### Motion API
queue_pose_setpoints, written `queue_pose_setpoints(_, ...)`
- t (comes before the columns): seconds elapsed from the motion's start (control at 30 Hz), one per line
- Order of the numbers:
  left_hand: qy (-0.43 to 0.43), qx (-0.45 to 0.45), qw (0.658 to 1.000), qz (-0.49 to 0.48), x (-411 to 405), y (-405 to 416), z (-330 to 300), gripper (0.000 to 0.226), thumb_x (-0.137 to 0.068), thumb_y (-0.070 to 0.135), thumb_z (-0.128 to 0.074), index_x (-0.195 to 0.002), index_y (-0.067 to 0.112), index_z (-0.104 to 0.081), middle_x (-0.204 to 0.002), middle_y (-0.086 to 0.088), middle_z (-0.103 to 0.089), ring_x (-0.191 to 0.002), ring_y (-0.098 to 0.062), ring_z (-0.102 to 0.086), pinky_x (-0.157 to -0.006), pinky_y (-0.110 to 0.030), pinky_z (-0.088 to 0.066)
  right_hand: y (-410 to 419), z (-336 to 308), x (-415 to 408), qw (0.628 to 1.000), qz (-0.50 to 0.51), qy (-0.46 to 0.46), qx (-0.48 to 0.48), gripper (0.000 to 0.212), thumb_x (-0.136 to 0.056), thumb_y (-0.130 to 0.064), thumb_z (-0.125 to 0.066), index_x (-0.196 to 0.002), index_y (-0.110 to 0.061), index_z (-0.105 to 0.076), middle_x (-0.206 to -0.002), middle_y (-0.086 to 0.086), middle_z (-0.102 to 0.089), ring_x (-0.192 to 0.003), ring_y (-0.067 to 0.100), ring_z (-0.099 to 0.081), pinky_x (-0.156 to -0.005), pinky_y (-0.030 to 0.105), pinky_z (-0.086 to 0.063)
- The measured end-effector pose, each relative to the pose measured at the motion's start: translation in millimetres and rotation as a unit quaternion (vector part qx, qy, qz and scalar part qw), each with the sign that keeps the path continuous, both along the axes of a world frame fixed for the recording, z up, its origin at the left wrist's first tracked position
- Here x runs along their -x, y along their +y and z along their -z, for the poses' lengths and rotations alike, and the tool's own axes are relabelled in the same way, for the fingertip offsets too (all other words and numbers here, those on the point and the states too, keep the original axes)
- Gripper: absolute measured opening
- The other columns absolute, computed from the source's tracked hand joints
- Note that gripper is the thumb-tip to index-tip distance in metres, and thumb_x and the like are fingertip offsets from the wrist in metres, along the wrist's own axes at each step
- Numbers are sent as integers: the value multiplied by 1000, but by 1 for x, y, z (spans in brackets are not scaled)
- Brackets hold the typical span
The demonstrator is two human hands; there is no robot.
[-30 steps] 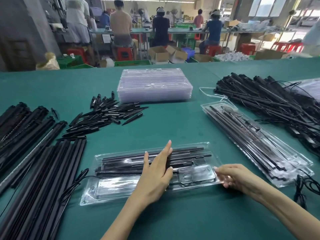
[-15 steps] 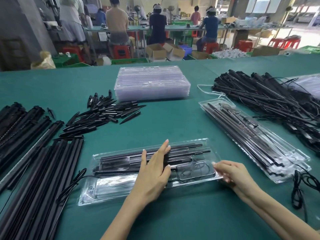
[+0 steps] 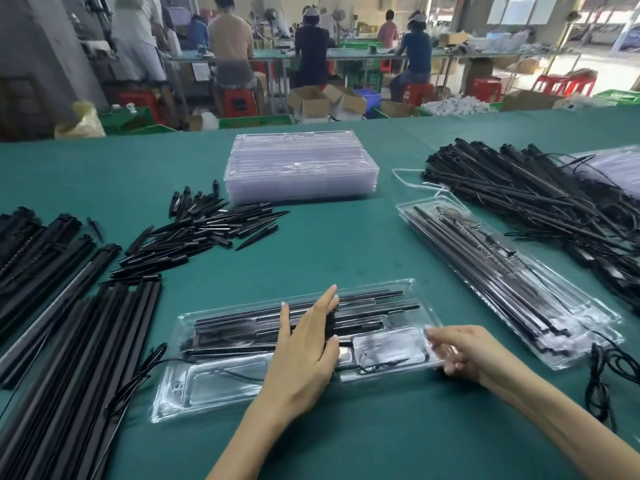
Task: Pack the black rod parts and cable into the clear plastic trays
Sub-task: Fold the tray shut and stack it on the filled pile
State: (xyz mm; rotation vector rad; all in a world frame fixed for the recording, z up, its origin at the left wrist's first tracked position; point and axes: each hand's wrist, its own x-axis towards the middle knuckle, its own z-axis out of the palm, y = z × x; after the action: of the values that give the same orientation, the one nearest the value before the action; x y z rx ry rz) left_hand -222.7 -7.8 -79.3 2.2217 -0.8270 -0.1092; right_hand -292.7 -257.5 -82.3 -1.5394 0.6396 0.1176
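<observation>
Currently: clear plastic tray (image 3: 207, 386) with black rod parts (image 3: 242, 327) and cable (image 3: 377, 363), under two hands.
Left hand (image 3: 304, 348) lies flat on the tray's middle, fingers (image 3: 325, 303) straight and slightly spread, pressing over the rods; the cable coils just right of its fingertips, in the near-right compartment. Right hand (image 3: 464, 351) grips the tray's right end, fingers curled round the rim. Beyond the left fingertips: stack of empty trays (image 3: 301, 168). Beyond the right hand: a packed tray (image 3: 502, 282). All on green table (image 3: 346, 247).
</observation>
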Motion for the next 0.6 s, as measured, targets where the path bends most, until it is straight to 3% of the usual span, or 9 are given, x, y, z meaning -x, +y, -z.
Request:
queue_pose_setpoints(0.23, -17, 15, 1000, -1, 2, 2, 2, 65, -91, 26, -27, -147, 46, -1, -146, 28, -32, -130, 9, -34, -116, -30, 19, -2, -9, 8, 995, -67, -72, 28, 26, -80, -27, -68, -72, -2, -68, -64, 4, -62, -51, 6, -53, -51, 15, -46)
queue_pose_setpoints(0.37, -40, 12, 999, 4, 4, 3, 5, 64, -92, 28, -28, -145, 48, 1, -146, 30, -28, -136, 15, -19, -117, -33, 16, -3, -15, 16, 985, -130, -95, 54, 22, -78, -25, -68, -77, -3, -71, -70, 3, -66, -64, 10, -57, -58, 15, -45)
queue_pose_setpoints(0.5, -53, 0, 999, 8, 6, 3, 6, 61, -90, 38, -21, -147, 44, -1, -149, 27, -28, -137, 14, -16, -117, -36, 14, -9, -20, 15, 983, -171, -72, 15, 12, -81, -14, -69, -71, -8, -70, -69, 10, -65, -58, 11, -55, -55, 14, -44)
queue_pose_setpoints(0.6, -49, -5, 999, 9, 6, 3, 8, 60, -92, 36, -24, -146, 46, 0, -146, 30, -28, -136, 16, -17, -117, -34, 16, -11, -24, 11, 981, -194, -24, 16, 16, -75, -16, -73, -72, -1, -69, -69, 14, -61, -57, 12, -54, -54, 15, -44)
